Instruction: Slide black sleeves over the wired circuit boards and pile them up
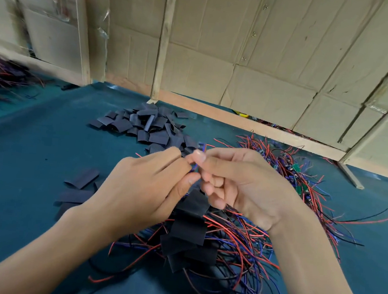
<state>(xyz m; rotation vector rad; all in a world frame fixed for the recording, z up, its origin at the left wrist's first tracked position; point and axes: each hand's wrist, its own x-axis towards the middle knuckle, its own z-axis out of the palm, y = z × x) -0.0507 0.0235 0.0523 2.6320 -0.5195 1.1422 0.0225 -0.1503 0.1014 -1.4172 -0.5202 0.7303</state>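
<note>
Fingers of the left hand [148, 180] and right hand [236, 180] pinch wires [196, 165] above the sleeved pile [188, 234]; bunching them straight should ease sleeving.

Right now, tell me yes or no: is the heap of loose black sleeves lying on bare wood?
No, the heap of loose black sleeves lies on the teal table cover.

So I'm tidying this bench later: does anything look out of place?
A few loose black sleeves lie apart from the main sleeve heap, beside the left hand. One more black piece sits alone near the back wall. Nothing looks damaged.
</note>
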